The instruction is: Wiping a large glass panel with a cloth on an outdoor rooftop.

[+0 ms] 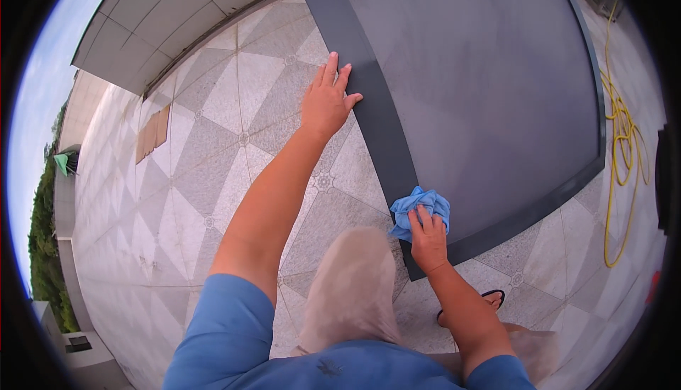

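Note:
A large dark grey framed panel (495, 86) spreads before me, its far end cut off by the top of the view. In my right hand (430, 241) is a crumpled blue cloth (423, 206), pressed on the near left corner of the frame (380, 113). My left hand (329, 100) rests at the long left side of that frame, farther up, with its fingers spread and nothing held. The thumb and fingertips lie over the frame's outer edge. My right palm and part of the cloth's underside are hidden.
Patterned tiles (218, 161) cover the ground. A coiled yellow hose (620, 140) lies right of the panel. At upper left stands a tiled wall (159, 12), with a flat brown piece (153, 133) on the floor near it. My sandalled foot (492, 300) is below the panel.

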Demonstrator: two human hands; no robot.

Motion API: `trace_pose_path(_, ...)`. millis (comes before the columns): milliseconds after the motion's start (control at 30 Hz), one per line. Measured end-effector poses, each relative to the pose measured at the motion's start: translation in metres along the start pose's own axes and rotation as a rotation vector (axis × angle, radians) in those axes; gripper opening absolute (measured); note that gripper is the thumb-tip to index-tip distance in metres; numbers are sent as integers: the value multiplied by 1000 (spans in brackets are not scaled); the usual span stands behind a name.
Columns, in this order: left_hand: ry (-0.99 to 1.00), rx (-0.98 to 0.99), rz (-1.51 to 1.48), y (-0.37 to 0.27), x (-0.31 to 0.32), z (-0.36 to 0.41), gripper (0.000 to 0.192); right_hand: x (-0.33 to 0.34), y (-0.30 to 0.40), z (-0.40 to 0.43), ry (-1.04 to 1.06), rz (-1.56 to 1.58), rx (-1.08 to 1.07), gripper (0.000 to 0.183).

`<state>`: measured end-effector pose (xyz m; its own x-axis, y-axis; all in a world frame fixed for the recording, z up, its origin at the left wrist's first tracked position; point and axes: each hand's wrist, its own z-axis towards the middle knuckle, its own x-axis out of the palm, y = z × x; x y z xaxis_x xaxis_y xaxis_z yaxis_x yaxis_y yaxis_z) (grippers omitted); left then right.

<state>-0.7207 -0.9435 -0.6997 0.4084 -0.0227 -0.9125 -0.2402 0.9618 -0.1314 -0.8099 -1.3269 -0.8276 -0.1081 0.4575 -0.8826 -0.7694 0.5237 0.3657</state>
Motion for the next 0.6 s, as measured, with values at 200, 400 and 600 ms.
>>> trace_pose_path(200,28,205,-355,-83,-5,-95,35,-16,1,5,77,12,70,49)
trace_pose_path(400,568,-60,-668,-131,-11,-139,77,-39,-16,45,132,400,293,41)
trace_pose_path(600,626,-393,-1550,-155,-14,-106,89,-99,-4,101,-41,1911,761,56)
